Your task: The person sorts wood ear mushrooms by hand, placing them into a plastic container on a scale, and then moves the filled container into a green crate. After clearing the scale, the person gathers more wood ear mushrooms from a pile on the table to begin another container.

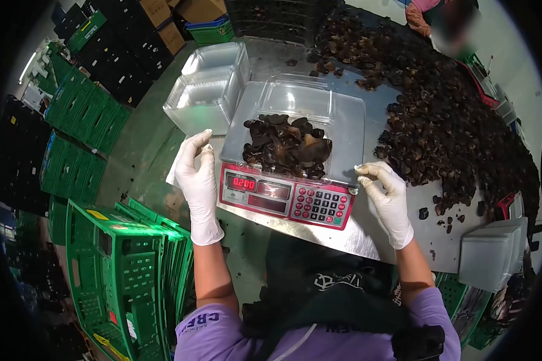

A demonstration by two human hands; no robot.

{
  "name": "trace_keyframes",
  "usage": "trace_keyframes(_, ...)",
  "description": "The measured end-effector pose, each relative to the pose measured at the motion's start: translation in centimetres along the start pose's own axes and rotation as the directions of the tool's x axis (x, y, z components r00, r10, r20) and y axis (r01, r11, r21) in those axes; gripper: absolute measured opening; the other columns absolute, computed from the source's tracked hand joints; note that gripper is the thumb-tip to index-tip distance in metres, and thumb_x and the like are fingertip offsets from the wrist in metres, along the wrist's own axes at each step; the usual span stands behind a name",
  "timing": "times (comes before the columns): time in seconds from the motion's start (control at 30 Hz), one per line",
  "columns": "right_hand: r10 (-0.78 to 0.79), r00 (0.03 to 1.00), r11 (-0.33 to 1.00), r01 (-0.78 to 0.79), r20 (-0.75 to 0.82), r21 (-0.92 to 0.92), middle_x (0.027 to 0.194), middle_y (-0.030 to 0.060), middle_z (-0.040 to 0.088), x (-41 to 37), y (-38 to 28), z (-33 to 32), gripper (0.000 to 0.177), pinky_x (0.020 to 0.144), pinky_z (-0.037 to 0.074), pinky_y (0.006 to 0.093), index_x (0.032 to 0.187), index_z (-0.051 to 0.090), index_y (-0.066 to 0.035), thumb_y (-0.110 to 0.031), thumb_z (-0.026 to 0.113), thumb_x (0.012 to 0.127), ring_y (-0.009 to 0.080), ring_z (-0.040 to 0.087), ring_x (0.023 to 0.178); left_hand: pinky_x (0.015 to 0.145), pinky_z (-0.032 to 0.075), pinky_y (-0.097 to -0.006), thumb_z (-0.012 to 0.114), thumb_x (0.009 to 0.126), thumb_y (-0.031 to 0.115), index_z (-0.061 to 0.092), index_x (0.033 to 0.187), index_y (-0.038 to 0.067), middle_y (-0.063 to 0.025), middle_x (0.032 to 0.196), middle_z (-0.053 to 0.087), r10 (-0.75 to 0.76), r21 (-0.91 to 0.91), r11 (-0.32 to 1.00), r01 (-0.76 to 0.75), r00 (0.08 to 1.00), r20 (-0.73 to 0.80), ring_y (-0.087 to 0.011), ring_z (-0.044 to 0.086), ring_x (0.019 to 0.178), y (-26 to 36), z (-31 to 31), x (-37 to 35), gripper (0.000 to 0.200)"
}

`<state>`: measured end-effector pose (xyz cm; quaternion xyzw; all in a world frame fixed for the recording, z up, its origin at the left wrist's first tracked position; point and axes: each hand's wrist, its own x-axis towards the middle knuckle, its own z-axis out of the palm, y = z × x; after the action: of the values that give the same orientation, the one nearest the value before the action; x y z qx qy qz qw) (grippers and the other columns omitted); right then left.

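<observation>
A clear plastic clamshell box, its lid folded back, rests on a red-fronted digital scale and holds dark wood ear mushrooms. The lit display reads 0.200. My left hand, in a white glove, is raised beside the scale's left edge, its fingers bent with a gap between thumb and forefinger. My right hand, also gloved, hovers by the front right corner of the scale with curled fingers and thumb apart. Neither hand shows anything in its grasp.
Stacked clear containers stand behind my left hand. A large heap of wood ears covers the table's right side. Green crates stand at lower left. Container lids lie at right. Another person is across the table.
</observation>
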<state>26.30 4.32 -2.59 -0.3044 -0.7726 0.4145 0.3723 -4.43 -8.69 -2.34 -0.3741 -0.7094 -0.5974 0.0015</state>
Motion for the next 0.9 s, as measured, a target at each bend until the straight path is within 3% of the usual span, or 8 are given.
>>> trace_keyframes(0.13, -0.01, 1.0, 0.995, 0.012, 0.022, -0.094, 0.099, 0.0116, 0.065, -0.7, 0.3, 0.2, 0.016, 0.081, 0.05, 0.0297, 0.1, 0.067, 0.0, 0.002, 0.061, 0.085, 0.0225, 0.064, 0.092, 0.092, 0.046, -0.0267, 0.057, 0.087, -0.005, 0.066, 0.111, 0.001, -0.0059, 0.102, 0.067, 0.093, 0.108, 0.989, -0.1, 0.993, 0.071, -0.0131, 0.061, 0.101, 0.0, 2.0, 0.2, 0.026)
trace_keyframes(0.27, -0.153, 0.988, 0.958, 0.142, -0.023, -0.251, 0.107, 0.0106, 0.066, -0.3, 0.2, 1.5, 0.027, 0.088, 0.048, 0.0367, 0.103, 0.068, -0.006, -0.006, 0.07, 0.077, 0.0275, 0.063, 0.101, 0.089, 0.048, -0.0364, 0.067, 0.077, -0.003, 0.071, 0.095, 0.004, -0.0104, 0.093, 0.069, 0.342, 0.365, 0.841, -0.4, 0.915, 0.215, -0.0276, 0.063, 0.1, 0.6, 4.2, -1.3, 0.02)
trace_keyframes(0.43, -0.273, 0.952, 0.805, 0.306, 0.141, -0.508, 0.137, 0.0119, 0.051, 2.0, -0.9, 4.7, 0.069, 0.105, 0.033, 0.0437, 0.137, 0.049, -0.012, -0.026, 0.076, 0.075, 0.03, 0.043, 0.132, 0.093, 0.046, -0.0399, 0.067, 0.08, 0.004, 0.072, 0.093, 0.007, -0.0088, 0.093, 0.067, 0.301, 0.308, 0.884, -0.352, 0.932, 0.199, -0.0292, 0.062, 0.098, 1.0, 4.4, -1.9, 0.014)
trace_keyframes(0.53, -0.263, 0.929, 0.769, 0.364, 0.258, -0.526, 0.14, 0.0135, 0.048, 2.6, -0.2, 6.1, 0.073, 0.106, 0.031, 0.0471, 0.138, 0.048, -0.008, -0.032, 0.076, 0.075, 0.03, 0.04, 0.135, 0.093, 0.046, -0.0384, 0.064, 0.081, 0.0, 0.071, 0.1, 0.005, -0.0122, 0.1, 0.066, 0.287, 0.278, 0.915, -0.293, 0.956, 0.061, -0.0276, 0.062, 0.098, 0.9, 4.1, -0.2, 0.021)
trace_keyframes(0.73, -0.298, 0.947, 0.815, 0.316, 0.117, -0.485, 0.139, 0.0156, 0.049, 1.5, -1.6, 4.0, 0.072, 0.105, 0.034, 0.0435, 0.137, 0.048, -0.007, -0.029, 0.076, 0.075, 0.0312, 0.045, 0.129, 0.086, 0.048, -0.0289, 0.061, 0.091, 0.011, 0.058, 0.122, -0.002, -0.0105, 0.104, 0.065, -0.273, -0.21, 0.921, 0.327, 0.929, 0.251, -0.0216, 0.063, 0.093, -4.1, 7.0, 6.6, 0.034)
trace_keyframes(0.8, -0.185, 0.982, 0.882, 0.186, 0.046, -0.433, 0.122, 0.0142, 0.057, 0.4, -1.4, 3.3, 0.065, 0.095, 0.043, 0.0367, 0.136, 0.05, -0.006, -0.021, 0.074, 0.078, 0.0287, 0.057, 0.11, 0.084, 0.05, -0.0292, 0.061, 0.092, 0.013, 0.056, 0.122, -0.003, -0.0109, 0.103, 0.065, -0.376, -0.245, 0.84, 0.483, 0.846, 0.379, -0.0212, 0.064, 0.091, -5.8, 8.2, 8.2, 0.034)
trace_keyframes(0.87, 0.209, 0.972, 0.968, -0.191, 0.104, -0.164, 0.11, 0.0104, 0.061, -0.6, -2.5, 2.8, 0.059, 0.081, 0.048, 0.0287, 0.139, 0.046, -0.003, -0.022, 0.068, 0.087, 0.0203, 0.062, 0.093, 0.084, 0.049, -0.0357, 0.062, 0.092, 0.028, 0.053, 0.121, 0.003, -0.0145, 0.112, 0.064, -0.352, -0.379, 0.654, 0.654, 0.707, 0.613, -0.0247, 0.062, 0.1, -7.5, 8.9, 9.3, 0.04)
trace_keyframes(0.9, 0.207, 0.973, 0.968, -0.189, 0.099, -0.166, 0.11, 0.0104, 0.061, -0.9, -2.0, 2.8, 0.059, 0.081, 0.048, 0.0287, 0.139, 0.046, -0.003, -0.022, 0.068, 0.087, 0.0203, 0.062, 0.093, 0.081, 0.05, -0.0351, 0.061, 0.094, 0.027, 0.053, 0.113, 0.003, -0.015, 0.11, 0.064, -0.405, -0.388, 0.599, 0.7, 0.683, 0.607, -0.0262, 0.062, 0.094, -6.4, 9.0, 9.5, 0.032)
